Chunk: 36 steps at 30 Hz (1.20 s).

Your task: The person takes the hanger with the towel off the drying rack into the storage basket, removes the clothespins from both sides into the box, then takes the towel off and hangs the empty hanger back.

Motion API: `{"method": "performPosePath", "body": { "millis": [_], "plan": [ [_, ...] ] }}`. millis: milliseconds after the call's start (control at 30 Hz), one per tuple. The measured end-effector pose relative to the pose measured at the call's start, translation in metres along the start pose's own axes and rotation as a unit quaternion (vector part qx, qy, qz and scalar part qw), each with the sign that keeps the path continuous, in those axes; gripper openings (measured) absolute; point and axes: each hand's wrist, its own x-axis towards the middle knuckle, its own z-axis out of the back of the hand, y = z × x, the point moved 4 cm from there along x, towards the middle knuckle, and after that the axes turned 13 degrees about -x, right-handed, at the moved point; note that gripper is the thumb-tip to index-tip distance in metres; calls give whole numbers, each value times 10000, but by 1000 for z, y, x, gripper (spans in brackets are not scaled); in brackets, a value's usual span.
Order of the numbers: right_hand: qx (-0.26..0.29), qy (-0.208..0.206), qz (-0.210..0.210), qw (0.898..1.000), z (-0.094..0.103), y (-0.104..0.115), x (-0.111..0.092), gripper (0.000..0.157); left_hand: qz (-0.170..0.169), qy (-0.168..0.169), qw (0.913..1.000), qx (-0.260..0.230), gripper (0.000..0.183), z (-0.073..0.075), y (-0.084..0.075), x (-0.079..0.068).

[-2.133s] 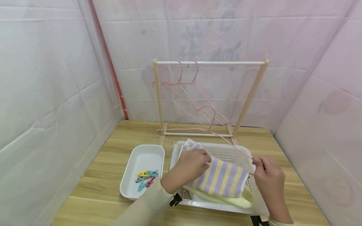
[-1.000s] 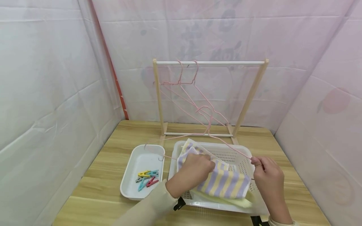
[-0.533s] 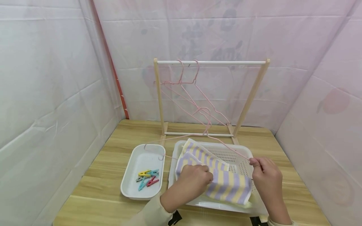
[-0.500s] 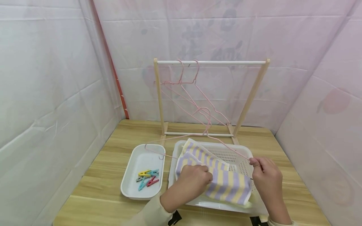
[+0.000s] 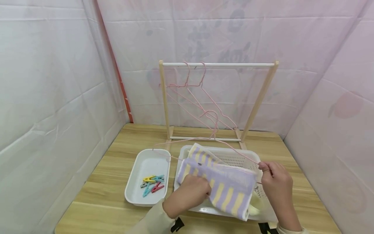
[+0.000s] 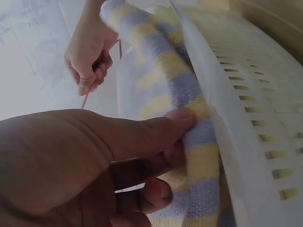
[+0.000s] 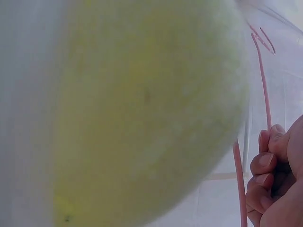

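A pink clothes hanger is held at its right arm by my right hand, thumb and curled fingers around the wire. Over the hanger's lower bar hangs a towel with purple and yellow stripes. My left hand pinches the towel's near edge; in the left wrist view the thumb presses on the striped cloth. Below lies a white perforated basket with a pale yellow cloth inside. That yellow cloth fills much of the right wrist view, blurred.
A white tray with several coloured clothespins stands left of the basket. Behind stands a wooden rack with a white rail, and two pink hangers hang from it. Fabric walls enclose the table.
My left hand has pulled the towel's edge toward me and slightly left, so more of it lies over the hanger bar. The right hand keeps its hold, nearly still.
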Motion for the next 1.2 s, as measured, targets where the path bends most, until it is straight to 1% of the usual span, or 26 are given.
{"method": "performPosePath", "body": {
  "millis": [167, 400, 567, 733, 833, 1000, 1067, 1200],
  "plan": [
    [87, 52, -279, 9996, 1, -3, 1, 10, -15, 156, 9998, 124, 56, -6, 3, -3],
    [89, 32, -334, 9994, 3, -6, 2, 8, 104, -24, 9979, 635, 49, -11, 9, 1],
    [172, -82, -318, 9993, 5, -6, 2, 7, 159, 65, 9978, 646, 47, -14, 11, 2],
    [247, -136, -438, 9986, 7, -7, 3, 6, 166, 167, 9984, 509, 43, -15, 11, 2],
    [313, -291, -457, 9980, 9, -10, 5, 5, 165, 192, 9985, 476, 35, -14, 11, 2],
    [210, -652, -587, 9959, 18, -15, 13, 9, 185, 176, 9984, 504, 23, -13, 11, 1],
    [126, -719, -784, 9942, 23, -18, 17, 13, 220, 161, 9979, 587, 23, -13, 11, 1],
    [109, -1115, -919, 9894, 33, -24, 30, 19, 283, 114, 9967, 750, 27, -13, 10, -1]
  ]
}}
